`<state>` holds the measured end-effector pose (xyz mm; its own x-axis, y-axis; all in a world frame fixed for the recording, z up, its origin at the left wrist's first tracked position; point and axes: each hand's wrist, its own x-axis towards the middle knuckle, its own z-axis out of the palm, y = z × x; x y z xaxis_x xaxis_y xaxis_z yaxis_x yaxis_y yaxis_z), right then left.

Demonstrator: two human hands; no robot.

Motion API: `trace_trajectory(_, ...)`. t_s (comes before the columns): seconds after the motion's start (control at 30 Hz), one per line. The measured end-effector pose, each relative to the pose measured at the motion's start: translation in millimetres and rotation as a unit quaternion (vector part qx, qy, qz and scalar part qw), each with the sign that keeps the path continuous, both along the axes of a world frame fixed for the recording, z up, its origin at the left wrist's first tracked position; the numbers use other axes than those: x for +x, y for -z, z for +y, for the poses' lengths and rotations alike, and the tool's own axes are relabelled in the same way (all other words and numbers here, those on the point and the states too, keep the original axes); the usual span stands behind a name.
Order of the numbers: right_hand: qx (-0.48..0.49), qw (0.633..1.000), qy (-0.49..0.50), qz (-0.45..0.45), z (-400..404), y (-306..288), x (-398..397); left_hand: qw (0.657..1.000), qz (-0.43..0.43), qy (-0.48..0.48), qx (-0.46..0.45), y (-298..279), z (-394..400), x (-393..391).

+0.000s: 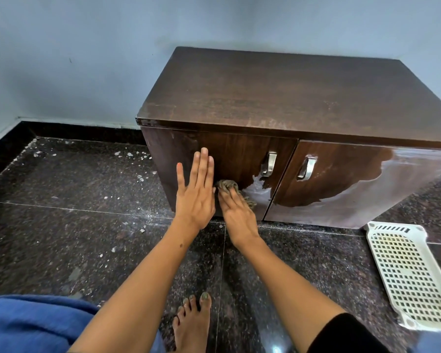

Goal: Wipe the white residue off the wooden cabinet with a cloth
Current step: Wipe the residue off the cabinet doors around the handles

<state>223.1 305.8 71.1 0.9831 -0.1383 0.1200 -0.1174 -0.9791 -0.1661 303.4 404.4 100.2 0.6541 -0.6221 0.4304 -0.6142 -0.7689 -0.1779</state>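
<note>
On the dark granite floor (61, 225) the wooden cabinet (278, 98) stands in the corner, my left hand (196, 194) flat and open on its left door (239, 159), my right hand (236, 212) pressing the cloth (227, 186) low on this door — I fear the cloth only smears the white residue (260, 191) sideways, or the door swings.

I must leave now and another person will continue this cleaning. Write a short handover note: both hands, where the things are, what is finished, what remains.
Left hand: flat and open against the left door of the wooden cabinet, holding nothing.
Right hand: pressing a brown cloth onto the lower part of the same door.
Done: the upper and middle of the left door look dark and clean.
Left: white residue beside the cloth under the left handle, and a larger patch across the lower and right part of the right door. Pale smears also show along the top's front edge.
</note>
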Motion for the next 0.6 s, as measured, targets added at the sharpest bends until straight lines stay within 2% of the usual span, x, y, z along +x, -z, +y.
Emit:
trace_trajectory(0.07, 0.002, 0.997, 0.021, 0.075, -6, 4, -4, 1.0, -0.011, 0.019, 0.018, 2, -2, -3)
trace_trajectory(0.13, -0.001, 0.993, 0.057, 0.102, -13, 12, -12, 0.999, -0.015, 0.031, 0.03, 2, -4, -5)
trace_trajectory(0.23, 0.001, 0.995, 0.083, 0.059, -18, 14, -22, 0.998, -0.021, 0.043, 0.042, 2, -5, -5)
trace_trajectory(0.3, 0.005, 0.998, 0.059, 0.031, -17, 9, -21, 0.997, -0.021, 0.049, 0.055, 4, -7, -5)
trace_trajectory(0.43, 0.03, 0.998, 0.014, 0.06, -16, 8, -13, 0.997, -0.011, 0.045, 0.069, 6, -8, -7)
trace_trajectory(0.53, 0.03, 0.995, 0.039, 0.084, -22, 15, -16, 0.996, -0.01, 0.044, 0.071, 4, -9, -5)
trace_trajectory(0.6, 0.041, 0.995, 0.066, 0.055, -24, 19, -20, 0.996, -0.014, 0.045, 0.071, 3, -10, -5)
